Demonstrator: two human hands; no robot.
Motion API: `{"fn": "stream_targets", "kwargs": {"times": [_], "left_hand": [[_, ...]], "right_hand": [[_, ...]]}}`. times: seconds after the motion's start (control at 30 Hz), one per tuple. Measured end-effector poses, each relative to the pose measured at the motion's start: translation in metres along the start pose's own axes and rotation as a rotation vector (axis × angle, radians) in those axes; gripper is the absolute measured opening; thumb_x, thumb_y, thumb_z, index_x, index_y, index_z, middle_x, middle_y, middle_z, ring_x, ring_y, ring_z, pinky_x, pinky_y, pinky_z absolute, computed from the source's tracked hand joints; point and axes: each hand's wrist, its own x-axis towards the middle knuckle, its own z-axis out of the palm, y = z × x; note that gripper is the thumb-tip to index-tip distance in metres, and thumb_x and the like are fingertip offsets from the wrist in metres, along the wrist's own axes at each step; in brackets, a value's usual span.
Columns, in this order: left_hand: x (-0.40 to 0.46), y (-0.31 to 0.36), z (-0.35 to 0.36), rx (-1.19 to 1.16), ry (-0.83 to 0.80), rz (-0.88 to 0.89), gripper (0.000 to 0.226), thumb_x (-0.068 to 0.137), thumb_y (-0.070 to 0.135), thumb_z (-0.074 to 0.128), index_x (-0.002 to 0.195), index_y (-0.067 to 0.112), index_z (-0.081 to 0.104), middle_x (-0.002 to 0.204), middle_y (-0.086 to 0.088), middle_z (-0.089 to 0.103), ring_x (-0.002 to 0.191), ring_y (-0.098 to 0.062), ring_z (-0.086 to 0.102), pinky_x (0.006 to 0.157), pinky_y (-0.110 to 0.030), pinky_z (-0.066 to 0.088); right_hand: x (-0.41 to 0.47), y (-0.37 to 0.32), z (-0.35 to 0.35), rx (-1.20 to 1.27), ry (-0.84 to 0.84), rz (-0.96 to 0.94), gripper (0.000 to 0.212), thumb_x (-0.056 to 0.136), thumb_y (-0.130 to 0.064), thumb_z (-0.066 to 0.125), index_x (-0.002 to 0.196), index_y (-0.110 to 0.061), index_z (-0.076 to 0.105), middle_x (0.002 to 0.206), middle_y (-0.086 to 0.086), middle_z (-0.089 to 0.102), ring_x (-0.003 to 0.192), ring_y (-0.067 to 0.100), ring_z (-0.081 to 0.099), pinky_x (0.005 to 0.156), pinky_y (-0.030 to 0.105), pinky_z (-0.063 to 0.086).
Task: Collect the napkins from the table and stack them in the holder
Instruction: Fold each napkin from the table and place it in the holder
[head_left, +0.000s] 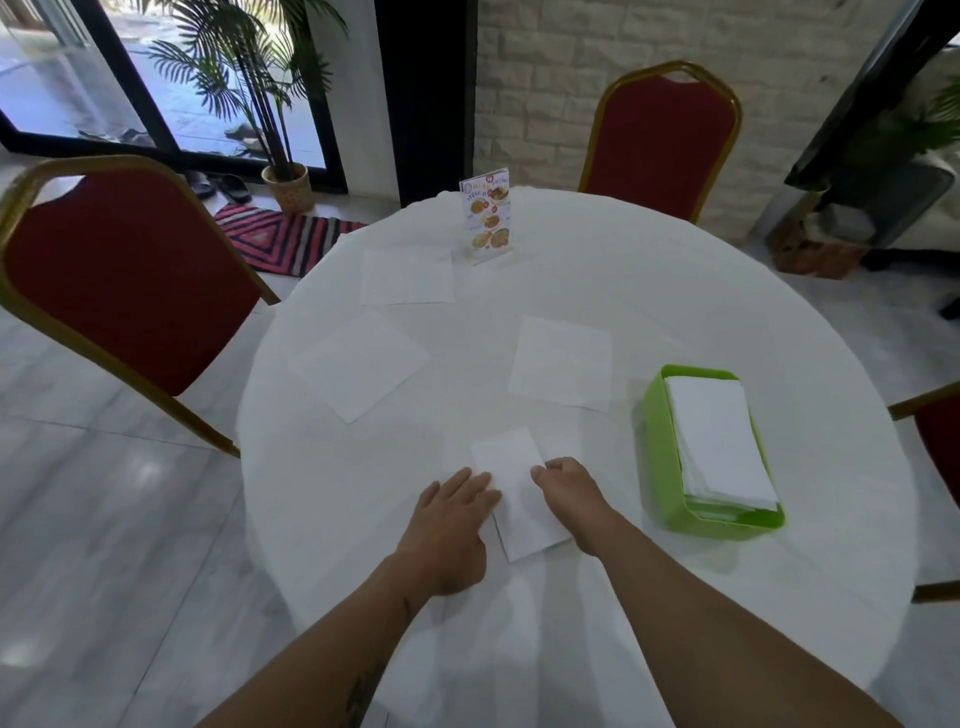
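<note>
A person looks down at a round surface (675, 322) covered in white cloth. Both bare hands rest on a folded white napkin (511, 483) lying close to the near edge. The left hand (449, 525) lies flat with its fingers spread lightly, pressing the napkin's left edge down. The right hand (569, 493) has its fingers curled, the fingertips at the napkin's right edge; whether they are pinching the paper or only touching it cannot be told.

Three more napkins lie open and flat farther away: one at the left (358, 364), one at the centre (563, 361), and one at the far left (408, 275) just beside an upright menu card (487, 215). A green holder (660, 447) sits to the right, already carrying a stack of folded napkins (719, 441).

The napkin looks like thin paper: very light, limp, easy to crease or tear, and likely to slide on the cloth. It probably handles best pinched gently at an edge or corner while the other hand steadies it, then carried flat so it does not unfold.
</note>
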Motion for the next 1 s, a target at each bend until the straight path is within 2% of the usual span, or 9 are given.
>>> {"fn": "stream_targets", "kwargs": {"times": [0.17,0.27,0.4,0.47,0.57,0.73,0.87,0.93,1.0], "left_hand": [[0.006,0.0,-0.008,-0.16,0.034,-0.061,0.065,0.086,0.015,0.041,0.148,0.027,0.027,0.157,0.008,0.025,0.147,-0.013,0.009,0.12,-0.036,0.009],[0.016,0.007,-0.017,-0.265,0.085,-0.115,0.061,0.086,0.016,0.045,0.145,0.025,0.032,0.153,0.005,0.034,0.145,-0.017,0.019,0.118,-0.037,0.017],[0.035,0.026,-0.035,-0.364,0.17,-0.126,0.056,0.087,0.017,0.048,0.142,0.022,0.039,0.148,0.0,0.043,0.138,-0.02,0.032,0.115,-0.037,0.026],[0.046,0.038,-0.046,-0.425,0.199,-0.131,0.056,0.086,0.016,0.049,0.141,0.023,0.041,0.146,0.0,0.044,0.136,-0.02,0.035,0.114,-0.038,0.028],[0.062,0.059,-0.06,-0.506,0.246,-0.119,0.054,0.084,0.014,0.051,0.137,0.024,0.046,0.143,0.002,0.048,0.133,-0.019,0.04,0.111,-0.035,0.031],[0.082,0.101,-0.077,-0.597,0.28,-0.031,0.05,0.086,0.011,0.05,0.134,0.024,0.05,0.142,0.005,0.049,0.131,-0.014,0.042,0.11,-0.027,0.031],[0.092,0.137,-0.079,-0.591,0.293,0.067,0.048,0.087,0.008,0.05,0.133,0.022,0.052,0.14,0.006,0.05,0.13,-0.011,0.043,0.104,-0.017,0.026],[0.098,0.152,-0.074,-0.561,0.242,0.087,0.05,0.088,0.009,0.049,0.136,0.021,0.049,0.142,0.005,0.047,0.131,-0.01,0.042,0.104,-0.016,0.025],[0.102,0.164,-0.067,-0.511,0.181,0.101,0.052,0.088,0.009,0.048,0.139,0.019,0.046,0.145,0.003,0.045,0.133,-0.011,0.04,0.106,-0.016,0.024]], "right_hand": [[-0.007,0.005,-0.001,-0.053,0.073,-0.12,0.016,0.082,-0.008,0.048,0.077,-0.009,0.063,0.076,0.003,0.063,0.067,0.018,0.054,0.06,0.029,0.041],[-0.012,0.005,-0.008,-0.097,0.12,-0.201,0.018,0.08,-0.007,0.05,0.072,-0.013,0.064,0.068,-0.003,0.063,0.063,0.014,0.055,0.055,0.025,0.039],[-0.017,0.0,-0.026,-0.151,0.203,-0.353,0.013,0.08,-0.005,0.051,0.068,-0.007,0.056,0.058,-0.004,0.048,0.056,0.013,0.043,0.055,0.028,0.035],[-0.021,-0.005,-0.041,-0.153,0.229,-0.41,0.017,0.08,-0.006,0.052,0.065,-0.014,0.055,0.056,-0.007,0.047,0.053,0.009,0.041,0.055,0.027,0.035],[-0.025,-0.013,-0.069,-0.133,0.28,-0.474,0.022,0.082,-0.008,0.056,0.067,-0.023,0.057,0.056,-0.008,0.051,0.052,0.004,0.046,0.053,0.021,0.035],[-0.023,-0.019,-0.132,-0.097,0.424,-0.517,0.013,0.083,-0.013,0.058,0.082,-0.021,0.068,0.064,-0.008,0.062,0.058,0.003,0.053,0.053,0.016,0.039],[-0.012,-0.01,-0.179,-0.042,0.477,-0.422,0.017,0.082,-0.013,0.056,0.083,-0.023,0.071,0.066,-0.004,0.064,0.061,0.009,0.055,0.053,0.022,0.041],[-0.005,0.001,-0.197,-0.055,0.486,-0.351,0.02,0.08,-0.01,0.054,0.082,-0.022,0.07,0.069,-0.003,0.066,0.067,0.014,0.059,0.053,0.022,0.043],[0.003,0.015,-0.21,-0.094,0.471,-0.247,0.021,0.076,-0.007,0.053,0.082,-0.017,0.07,0.078,0.002,0.07,0.076,0.024,0.063,0.061,0.029,0.049]]}}
